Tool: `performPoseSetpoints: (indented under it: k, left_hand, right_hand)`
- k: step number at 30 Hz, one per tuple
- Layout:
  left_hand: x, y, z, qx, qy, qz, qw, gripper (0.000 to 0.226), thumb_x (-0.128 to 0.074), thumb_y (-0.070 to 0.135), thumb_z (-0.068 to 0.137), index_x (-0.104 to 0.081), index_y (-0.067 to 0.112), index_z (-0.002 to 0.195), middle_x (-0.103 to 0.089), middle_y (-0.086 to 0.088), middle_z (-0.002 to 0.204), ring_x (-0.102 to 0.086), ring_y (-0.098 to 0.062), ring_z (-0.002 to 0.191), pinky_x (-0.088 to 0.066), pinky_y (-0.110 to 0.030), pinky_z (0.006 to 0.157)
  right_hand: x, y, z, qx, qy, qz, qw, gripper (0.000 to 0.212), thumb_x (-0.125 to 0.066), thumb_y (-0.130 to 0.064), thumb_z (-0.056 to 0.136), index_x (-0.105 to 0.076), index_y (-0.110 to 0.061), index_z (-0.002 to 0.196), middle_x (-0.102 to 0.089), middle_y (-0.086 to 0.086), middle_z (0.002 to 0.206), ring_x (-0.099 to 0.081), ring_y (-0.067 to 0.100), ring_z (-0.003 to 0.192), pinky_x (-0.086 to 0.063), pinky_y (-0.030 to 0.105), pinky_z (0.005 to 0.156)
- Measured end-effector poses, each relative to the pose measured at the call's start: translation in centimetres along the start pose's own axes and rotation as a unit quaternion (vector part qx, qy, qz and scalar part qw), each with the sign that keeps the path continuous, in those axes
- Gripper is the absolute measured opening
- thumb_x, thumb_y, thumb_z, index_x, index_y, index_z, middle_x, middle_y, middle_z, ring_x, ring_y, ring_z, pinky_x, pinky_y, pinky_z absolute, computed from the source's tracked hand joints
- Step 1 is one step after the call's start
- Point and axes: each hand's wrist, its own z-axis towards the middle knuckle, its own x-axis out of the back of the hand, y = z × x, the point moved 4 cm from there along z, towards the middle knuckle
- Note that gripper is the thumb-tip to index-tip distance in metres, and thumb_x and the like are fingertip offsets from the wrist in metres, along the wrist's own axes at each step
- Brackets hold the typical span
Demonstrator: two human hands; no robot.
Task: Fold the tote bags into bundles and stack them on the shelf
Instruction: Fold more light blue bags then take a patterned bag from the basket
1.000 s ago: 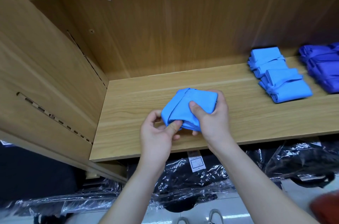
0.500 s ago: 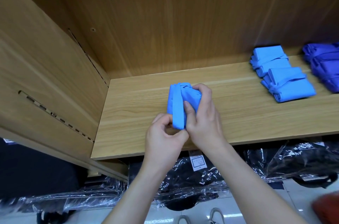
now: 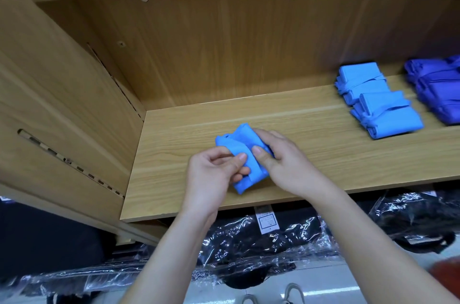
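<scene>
A light blue folded tote bag bundle [image 3: 242, 151] sits just above the wooden shelf [image 3: 311, 154], near its front left. My left hand [image 3: 214, 174] pinches the bundle's strap between thumb and fingers. My right hand [image 3: 281, 159] grips the bundle from the right, thumb pressed on top. Two finished light blue bundles [image 3: 378, 104] lie at the shelf's right, one behind the other, each tied with its strap. Darker purple-blue bundles [image 3: 438, 89] lie at the far right edge.
The shelf's left side wall [image 3: 62, 104] and back panel [image 3: 249, 42] close the space in. Under the shelf lie black items wrapped in clear plastic [image 3: 261, 241]. A red object [image 3: 448, 271] shows at the bottom right corner.
The bundle has been turned from standing upright to lying slanted and lower toward the shelf front. My left hand now pinches the strap across it; my right hand shifted to the bundle's right side.
</scene>
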Motion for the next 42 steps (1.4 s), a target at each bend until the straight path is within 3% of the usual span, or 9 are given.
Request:
performPoseSetpoints:
  k: [7,12,19,24,31,34,37,39,42]
  left_hand:
    - [0.6,-1.8,0.3,-0.053,0.11,0.064,0.99,0.04,-0.088,0.02,0.067,-0.051,0.019,0.084,-0.052,0.003,0.069,-0.047,-0.008,0.058,-0.041,-0.022,0.057]
    - [0.3,-2.1,0.7,0.024,0.024,-0.084,0.996,0.069,-0.088,0.006,0.061,-0.051,0.01,0.119,-0.073,-0.007,0.104,-0.07,-0.021,0.096,-0.056,-0.034,0.084]
    - [0.3,0.4,1.9,-0.051,-0.086,0.076,0.992,0.056,-0.083,-0.014,0.056,-0.064,0.019,0.097,-0.071,0.007,0.082,-0.066,-0.005,0.074,-0.052,-0.019,0.069]
    - [-0.3,1.3,1.8,-0.119,-0.112,0.361,0.918,0.069,-0.082,0.029,0.046,-0.054,0.045,0.108,-0.065,0.013,0.082,-0.062,-0.012,0.077,-0.052,-0.029,0.076]
    - [0.0,-0.2,1.8,-0.066,-0.048,0.032,0.996,0.048,-0.086,-0.002,0.058,-0.057,0.016,0.092,-0.069,0.005,0.081,-0.063,-0.01,0.076,-0.051,-0.022,0.068]
    - [-0.1,-1.4,1.6,-0.035,-0.032,-0.001,0.999,0.057,-0.089,0.011,0.055,-0.058,0.012,0.103,-0.072,0.002,0.092,-0.066,-0.013,0.086,-0.053,-0.023,0.072]
    - [0.8,-1.3,1.8,-0.047,-0.031,0.086,0.995,0.071,-0.091,0.008,0.056,-0.052,0.017,0.115,-0.067,0.002,0.104,-0.063,-0.009,0.093,-0.05,-0.016,0.076]
    - [1.4,0.4,1.3,-0.145,-0.033,0.213,0.966,0.079,-0.087,0.023,0.052,-0.048,0.035,0.12,-0.06,0.01,0.116,-0.057,0.001,0.105,-0.043,-0.013,0.089]
    - [0.1,3.6,0.1,-0.292,-0.111,0.414,0.855,0.081,-0.082,0.04,0.055,-0.046,0.041,0.128,-0.052,0.021,0.129,-0.045,0.002,0.122,-0.035,-0.017,0.104]
  right_hand:
    - [1.1,1.1,-0.2,-0.111,0.178,0.305,0.929,0.021,-0.07,-0.003,0.085,-0.071,-0.024,0.085,-0.073,-0.003,0.085,-0.063,0.013,0.081,-0.052,0.031,0.078]
    - [0.7,1.0,-0.5,-0.098,0.141,0.357,0.918,0.022,-0.07,0.004,0.083,-0.072,-0.019,0.084,-0.073,-0.006,0.076,-0.062,0.01,0.074,-0.052,0.021,0.069]
    - [2.4,0.7,0.0,-0.039,0.033,0.22,0.974,0.025,-0.076,-0.011,0.074,-0.072,-0.032,0.086,-0.069,-0.021,0.078,-0.062,0.002,0.078,-0.047,0.019,0.075]
    - [3.2,-0.7,0.2,-0.015,-0.029,0.046,0.998,0.027,-0.078,-0.008,0.077,-0.077,-0.021,0.101,-0.063,-0.024,0.076,-0.058,-0.005,0.076,-0.039,0.017,0.075]
    - [2.9,0.4,-1.0,-0.121,-0.118,0.135,0.976,0.121,-0.09,-0.043,0.056,-0.015,-0.043,0.151,-0.052,-0.006,0.136,-0.05,0.0,0.125,-0.039,0.027,0.109]
    - [1.7,1.0,-1.3,-0.147,-0.022,0.198,0.969,0.097,-0.087,-0.038,0.057,-0.042,-0.026,0.142,-0.07,-0.003,0.114,-0.067,0.01,0.106,-0.05,0.041,0.1]
    - [1.5,0.6,-1.5,-0.118,0.037,0.15,0.981,0.059,-0.086,-0.021,0.066,-0.057,-0.037,0.114,-0.075,-0.006,0.093,-0.07,0.011,0.087,-0.055,0.041,0.088]
    - [2.0,0.0,-1.7,-0.083,0.039,0.057,0.994,0.057,-0.08,-0.017,0.068,-0.048,-0.043,0.108,-0.071,-0.011,0.08,-0.064,0.009,0.073,-0.053,0.038,0.077]
    - [2.1,-1.6,-1.7,-0.025,0.0,-0.059,0.998,0.062,-0.068,-0.007,0.07,-0.031,-0.04,0.106,-0.064,-0.006,0.074,-0.052,0.012,0.063,-0.047,0.037,0.066]
